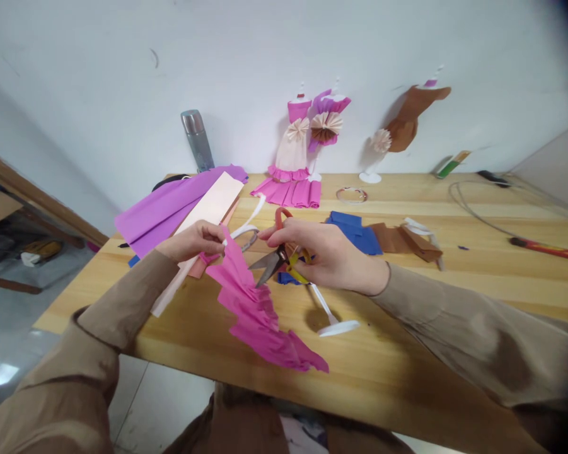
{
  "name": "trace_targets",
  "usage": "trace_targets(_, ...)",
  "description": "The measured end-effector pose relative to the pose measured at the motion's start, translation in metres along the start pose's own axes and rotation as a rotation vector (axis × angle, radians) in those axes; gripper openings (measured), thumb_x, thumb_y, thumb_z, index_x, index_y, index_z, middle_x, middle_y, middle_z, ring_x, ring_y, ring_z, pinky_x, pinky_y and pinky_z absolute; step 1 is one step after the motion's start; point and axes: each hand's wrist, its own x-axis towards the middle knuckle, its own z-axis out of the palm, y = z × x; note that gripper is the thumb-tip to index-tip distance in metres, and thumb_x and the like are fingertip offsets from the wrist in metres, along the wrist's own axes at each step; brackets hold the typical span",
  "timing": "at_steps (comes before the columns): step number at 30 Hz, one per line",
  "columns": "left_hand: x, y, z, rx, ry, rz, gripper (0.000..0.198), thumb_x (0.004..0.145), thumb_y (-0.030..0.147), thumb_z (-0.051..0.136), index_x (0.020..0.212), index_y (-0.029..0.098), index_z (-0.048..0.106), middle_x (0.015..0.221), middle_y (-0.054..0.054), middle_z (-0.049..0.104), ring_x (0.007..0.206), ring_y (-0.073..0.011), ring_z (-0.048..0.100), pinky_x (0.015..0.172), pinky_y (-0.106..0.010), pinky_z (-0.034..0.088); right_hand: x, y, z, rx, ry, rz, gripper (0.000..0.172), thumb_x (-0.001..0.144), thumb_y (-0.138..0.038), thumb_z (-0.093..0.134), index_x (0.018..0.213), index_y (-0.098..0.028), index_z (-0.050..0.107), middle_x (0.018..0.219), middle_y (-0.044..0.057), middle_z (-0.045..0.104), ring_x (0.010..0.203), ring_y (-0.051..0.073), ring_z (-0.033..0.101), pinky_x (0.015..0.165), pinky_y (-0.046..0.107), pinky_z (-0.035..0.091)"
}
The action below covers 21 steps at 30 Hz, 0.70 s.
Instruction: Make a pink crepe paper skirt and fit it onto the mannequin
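Note:
My left hand [199,241] pinches the upper end of a ruffled strip of pink crepe paper [255,309], which hangs down to the right over the table's front part. In my right hand [319,249] is a pair of scissors [269,263] with red and yellow handles. Their blades are parted and point left, close to the pink paper; whether they touch it I cannot tell. A white strip [248,224] curls up between my hands. Below my right hand shows a white stand with a round base [339,328], its upper part hidden.
Purple [170,202] and cream paper [212,202] lie at the left, a steel flask [197,142] behind. Paper-dressed figures [295,139] stand along the wall. Blue [354,230] and brown paper [397,239], a tape ring [352,195] and a red-handled tool [546,248] lie rightward.

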Motion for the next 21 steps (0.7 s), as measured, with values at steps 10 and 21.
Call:
trace_targets(10,0.045,-0.009,0.017,0.606,0.157,0.005,0.009,0.063,0.025,0.069,0.065,0.017,0.067,0.062,0.002,0.055,0.062,-0.0124,0.044,0.064,-0.026,0.034,-0.003,0.001,-0.002,-0.124,-0.039,-0.008,0.029,0.082,-0.010,0.056,0.109,-0.020,0.060,0.097,0.006,0.072,0.087,0.018,0.068,0.074,0.030,0.055)
trace_targets(21,0.007,0.071,0.019,0.046,0.164,0.346,0.038,0.089,0.051,0.056,0.083,0.018,0.073,0.107,-0.010,0.069,0.104,-0.0234,0.062,0.094,-0.037,0.048,-0.014,0.005,-0.020,-0.222,-0.008,0.136,0.024,0.080,-0.011,0.055,0.102,-0.019,0.061,0.092,0.006,0.072,0.081,0.019,0.068,0.068,0.030,0.052)
